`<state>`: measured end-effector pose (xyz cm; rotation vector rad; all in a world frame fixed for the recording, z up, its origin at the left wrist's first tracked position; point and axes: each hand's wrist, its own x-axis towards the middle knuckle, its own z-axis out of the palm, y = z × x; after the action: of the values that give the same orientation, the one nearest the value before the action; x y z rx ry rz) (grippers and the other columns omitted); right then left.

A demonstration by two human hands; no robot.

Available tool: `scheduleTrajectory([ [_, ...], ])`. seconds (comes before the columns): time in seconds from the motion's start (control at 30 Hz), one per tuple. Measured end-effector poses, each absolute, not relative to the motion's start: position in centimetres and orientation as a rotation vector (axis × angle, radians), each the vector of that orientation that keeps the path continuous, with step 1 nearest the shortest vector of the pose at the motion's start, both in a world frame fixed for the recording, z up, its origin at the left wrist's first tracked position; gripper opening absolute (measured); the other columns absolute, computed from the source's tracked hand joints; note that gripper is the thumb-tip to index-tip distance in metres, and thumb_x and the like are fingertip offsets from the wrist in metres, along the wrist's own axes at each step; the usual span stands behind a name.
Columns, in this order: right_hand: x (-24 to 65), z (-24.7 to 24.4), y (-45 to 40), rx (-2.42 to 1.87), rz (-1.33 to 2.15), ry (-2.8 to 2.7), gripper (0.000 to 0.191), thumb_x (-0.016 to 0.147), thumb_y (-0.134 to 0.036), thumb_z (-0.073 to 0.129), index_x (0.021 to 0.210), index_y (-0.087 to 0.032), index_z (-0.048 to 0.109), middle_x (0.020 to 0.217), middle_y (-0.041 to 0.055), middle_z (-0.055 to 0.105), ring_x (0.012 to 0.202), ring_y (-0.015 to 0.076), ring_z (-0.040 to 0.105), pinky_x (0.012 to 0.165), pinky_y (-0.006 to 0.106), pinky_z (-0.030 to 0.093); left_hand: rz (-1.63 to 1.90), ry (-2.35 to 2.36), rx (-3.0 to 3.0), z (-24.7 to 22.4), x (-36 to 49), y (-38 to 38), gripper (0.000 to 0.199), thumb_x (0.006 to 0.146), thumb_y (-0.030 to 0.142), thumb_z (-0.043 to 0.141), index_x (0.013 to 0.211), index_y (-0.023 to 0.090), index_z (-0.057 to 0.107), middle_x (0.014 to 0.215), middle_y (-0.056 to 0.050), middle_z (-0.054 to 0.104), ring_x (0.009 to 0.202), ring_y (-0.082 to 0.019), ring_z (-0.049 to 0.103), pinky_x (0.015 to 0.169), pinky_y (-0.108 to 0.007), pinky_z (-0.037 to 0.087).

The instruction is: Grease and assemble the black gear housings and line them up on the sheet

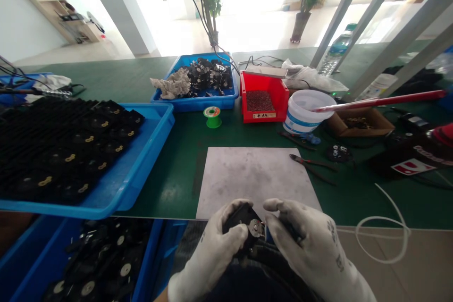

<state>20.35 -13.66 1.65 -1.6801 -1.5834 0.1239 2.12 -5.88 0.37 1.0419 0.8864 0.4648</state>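
Note:
My left hand (221, 240), in a white glove, grips a black plastic part (238, 219) at the near edge of the bench. Its thumb lies beside a round silver metal disc (255, 228) mounted on that part. Just to the right, my right hand (300, 231), gloved too, has its thumb and forefinger by the part's right side. The other fingers curl round something dark in the palm, mostly hidden. Beyond both hands lies a smudged white sheet (251, 174), with pliers (313, 166) across its right edge.
Left stands a blue tray (141, 170) with rows of black parts; below it, a blue bin (150, 255) holds more. Further back are a blue tray of small parts (208, 78), solder spool (213, 118), red bin (264, 115) and white bucket (300, 120). Right: a dark bottle (406, 155).

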Motion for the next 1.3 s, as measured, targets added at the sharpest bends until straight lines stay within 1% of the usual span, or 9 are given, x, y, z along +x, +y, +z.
scheduleTrajectory([
  [0.33, 20.1, 2.4, -13.1, -1.629, 0.167, -1.606, 0.014, 0.1, -0.023, 0.058, 0.105, -0.022, 0.07, 0.09, 0.0006, 0.08, 0.071, 0.0134, 0.077, 0.068, 0.021, 0.058, 0.408, 0.879, 1.085, 0.8, 2.0, -5.6, 0.047, 0.087, 0.039, 0.074, 0.129, 0.019, 0.073, 0.118, -0.011, 0.075, 0.106, -0.03, 0.071, 0.085, -0.034, 0.06],
  [0.47, 20.0, 2.4, -13.0, -1.636, 0.174, -1.606, 0.014, 0.1, -0.022, 0.058, 0.105, -0.022, 0.07, 0.093, -0.0002, 0.08, 0.076, 0.0122, 0.078, 0.071, 0.019, 0.058, 0.383, 0.809, 1.132, 0.6, 2.0, -5.4, 0.04, 0.09, 0.038, 0.068, 0.125, 0.02, 0.072, 0.114, -0.009, 0.075, 0.105, -0.028, 0.07, 0.088, -0.033, 0.059],
  [0.6, 20.0, 2.5, -13.0, -1.649, 0.158, -1.625, 0.015, 0.099, -0.023, 0.058, 0.103, -0.022, 0.071, 0.088, -0.0013, 0.08, 0.073, 0.013, 0.078, 0.068, 0.02, 0.059, 0.39, 0.815, 1.134, 0.8, 1.9, -5.6, 0.044, 0.09, 0.04, 0.068, 0.128, 0.019, 0.07, 0.118, -0.011, 0.075, 0.1, -0.029, 0.072, 0.077, -0.031, 0.059],
  [0.87, 20.1, 2.6, -12.7, -1.635, 0.126, -1.657, 0.016, 0.098, -0.022, 0.057, 0.1, -0.021, 0.072, 0.089, 0.0004, 0.081, 0.074, 0.0152, 0.079, 0.069, 0.022, 0.061, 0.398, 0.831, 1.168, 1.0, 2.2, -5.4, 0.042, 0.088, 0.039, 0.07, 0.126, 0.019, 0.072, 0.122, -0.01, 0.076, 0.118, -0.033, 0.069, 0.101, -0.039, 0.057],
  [0.97, 20.2, 2.3, -12.9, -1.639, 0.157, -1.643, 0.016, 0.098, -0.023, 0.057, 0.1, -0.022, 0.073, 0.088, 0.0012, 0.08, 0.074, 0.0162, 0.079, 0.07, 0.023, 0.06, 0.418, 0.824, 1.196, 0.5, 1.9, -5.4, 0.044, 0.088, 0.038, 0.07, 0.127, 0.019, 0.071, 0.124, -0.011, 0.075, 0.121, -0.034, 0.068, 0.105, -0.04, 0.055],
  [1.07, 20.5, 1.3, -13.5, -1.687, 0.498, -1.466, 0.02, 0.094, -0.032, 0.065, 0.111, -0.022, 0.072, 0.08, 0.0002, 0.076, 0.067, 0.0157, 0.074, 0.064, 0.023, 0.058, 0.395, 0.845, 1.175, 0.1, 1.5, -5.5, 0.05, 0.088, 0.038, 0.069, 0.134, 0.019, 0.068, 0.125, -0.011, 0.074, 0.119, -0.033, 0.069, 0.101, -0.039, 0.057],
  [1.17, 20.5, 0.5, -13.8, -1.666, 1.033, -1.084, 0.053, 0.076, -0.037, 0.08, 0.124, -0.022, 0.065, 0.09, 0.001, 0.074, 0.076, 0.0184, 0.071, 0.065, 0.024, 0.056, 0.382, 0.869, 1.16, 0.1, 1.2, -5.6, 0.054, 0.089, 0.038, 0.069, 0.14, 0.021, 0.065, 0.13, -0.01, 0.073, 0.12, -0.031, 0.069, 0.098, -0.035, 0.057],
  [1.2, 20.3, 0.4, -13.8, -1.64, 1.17, -0.976, 0.057, 0.072, -0.037, 0.08, 0.124, -0.021, 0.064, 0.095, 0.002, 0.074, 0.082, 0.0198, 0.071, 0.069, 0.025, 0.057, 0.389, 0.86, 1.164, 0.1, 1.1, -5.6, 0.053, 0.089, 0.037, 0.068, 0.14, 0.022, 0.065, 0.132, -0.009, 0.072, 0.122, -0.031, 0.068, 0.1, -0.035, 0.056],
  [1.3, 19.7, 0.9, -13.5, -1.597, 1.424, -0.785, 0.042, 0.073, -0.036, 0.074, 0.111, -0.021, 0.066, 0.097, 0.0022, 0.073, 0.087, 0.0217, 0.068, 0.075, 0.029, 0.054, 0.433, 0.803, 1.219, 0.5, 0.8, -5.7, 0.048, 0.091, 0.032, 0.067, 0.138, 0.023, 0.066, 0.138, -0.008, 0.07, 0.132, -0.031, 0.064, 0.11, -0.035, 0.052],
])
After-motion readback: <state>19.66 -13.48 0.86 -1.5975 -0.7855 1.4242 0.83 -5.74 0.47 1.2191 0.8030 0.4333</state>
